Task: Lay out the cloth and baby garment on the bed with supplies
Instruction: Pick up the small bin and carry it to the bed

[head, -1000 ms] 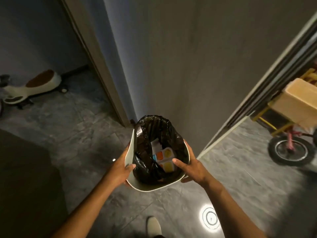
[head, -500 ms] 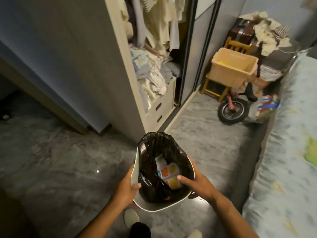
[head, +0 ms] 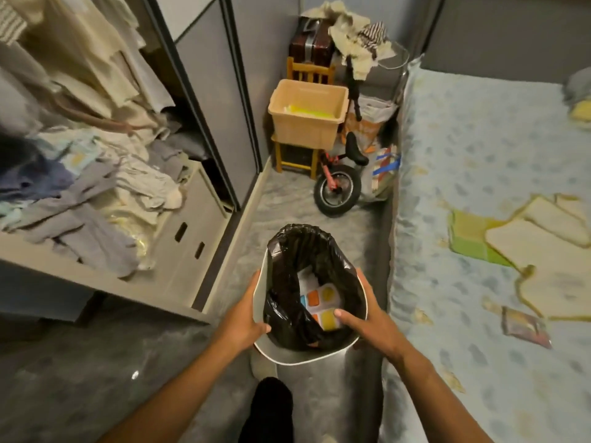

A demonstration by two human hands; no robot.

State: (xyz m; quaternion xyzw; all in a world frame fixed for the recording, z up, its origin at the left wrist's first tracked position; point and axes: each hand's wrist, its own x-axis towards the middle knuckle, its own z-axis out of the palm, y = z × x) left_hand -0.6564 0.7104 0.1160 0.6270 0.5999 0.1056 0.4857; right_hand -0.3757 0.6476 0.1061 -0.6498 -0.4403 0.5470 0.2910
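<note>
Bin (head: 260, 294), lined with a black bag (head: 287, 282), is gripped at the rim by left hand (head: 244, 321) and right hand (head: 367, 324). Cloth (head: 473, 238) and garment (head: 543, 251) are spread on the bed (head: 463, 139), right of the bin.

The room is dim and warm-toned, with the brightest light falling on the bed (head: 479, 155) at right while the floor (head: 80, 378) at lower left sinks into shadow, broken by one small glint. Wide-angle distortion bends the wardrobe (head: 192, 91) edges, and detail is soft throughout.
</note>
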